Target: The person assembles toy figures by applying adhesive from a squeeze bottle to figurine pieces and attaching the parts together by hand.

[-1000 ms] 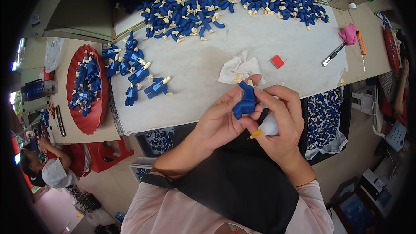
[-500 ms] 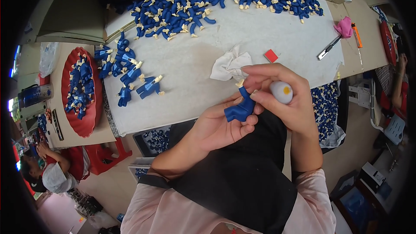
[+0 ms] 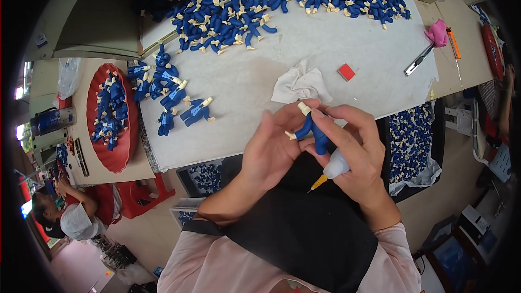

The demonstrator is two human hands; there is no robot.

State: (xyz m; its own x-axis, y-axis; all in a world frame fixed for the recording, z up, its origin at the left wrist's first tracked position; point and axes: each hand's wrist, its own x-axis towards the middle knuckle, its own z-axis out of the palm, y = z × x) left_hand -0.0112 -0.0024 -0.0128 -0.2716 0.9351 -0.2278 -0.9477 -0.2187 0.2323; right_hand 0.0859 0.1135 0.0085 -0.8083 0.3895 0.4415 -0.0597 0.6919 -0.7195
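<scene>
A small blue doll figure with a cream neck and one cream-handed arm is pinched between the thumb and fingers of my right hand. The same hand keeps a pale squeeze bottle against its palm, the yellow nozzle and thin needle pointing down and left. My left hand is spread with its palm turned up, thumb apart, its fingers close beside and behind the figure. Whether those fingers touch the figure is hard to see. Just beyond the hands, a crumpled white cloth lies on the paper-covered table.
Piles of blue arm pieces line the table's back. Several blue figures lie at left, near a red plate of more. A red block, utility knife and pink lump sit rightward. A person sits far left.
The figure has turned, its neck end now up, and rests in my right fingers. My left hand has opened from around it. The bottle has swung so its nozzle shows, pointing down-left.
</scene>
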